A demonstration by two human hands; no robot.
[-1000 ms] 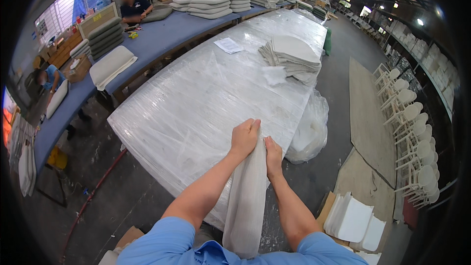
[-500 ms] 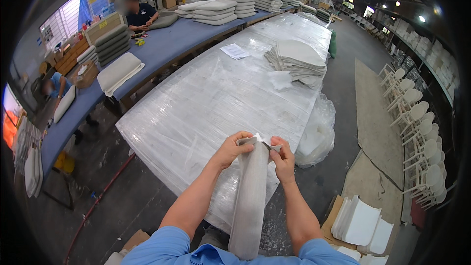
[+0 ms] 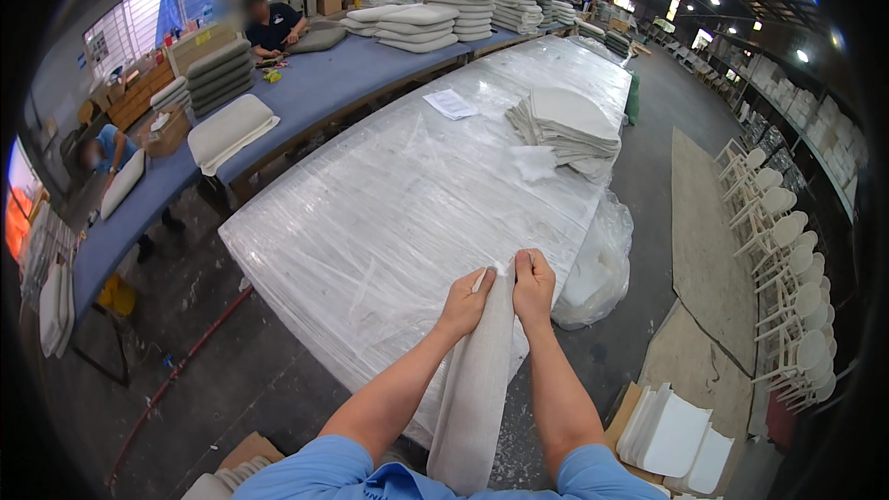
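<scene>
One plastic-wrapped table [image 3: 343,222] ahead. Our left hand [image 3: 468,302] clamps the far end of a grey cushion [image 3: 477,389], which runs back toward us; our right hand [image 3: 533,292] clamps that end opposite. We judge an even pull from both sides would keep it straight.

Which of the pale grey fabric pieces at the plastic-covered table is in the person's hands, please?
It is the long piece gripped at its far end by the left hand and right hand; the others lie stacked farther along the table.
</scene>
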